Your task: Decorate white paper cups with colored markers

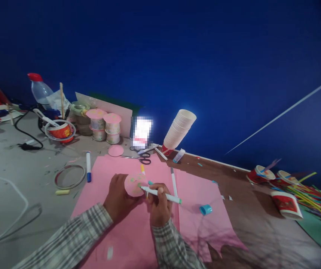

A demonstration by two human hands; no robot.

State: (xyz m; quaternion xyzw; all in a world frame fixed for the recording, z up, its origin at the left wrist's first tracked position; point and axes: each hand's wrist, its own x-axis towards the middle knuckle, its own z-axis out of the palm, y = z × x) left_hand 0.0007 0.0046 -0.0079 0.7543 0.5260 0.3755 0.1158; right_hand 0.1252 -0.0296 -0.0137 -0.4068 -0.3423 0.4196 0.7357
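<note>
The pink disc (133, 185), pinched by the left hand (118, 200), is touched from the right by the right hand's (158, 208) gripped marker (173, 198).

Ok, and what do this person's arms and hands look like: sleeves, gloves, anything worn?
The left sleeve and right sleeve are long, in a grey-and-white plaid crossed by darker lines, and end at the wrists. The left hand and right hand are bare. There are no gloves, and no ring or watch shows.
</note>
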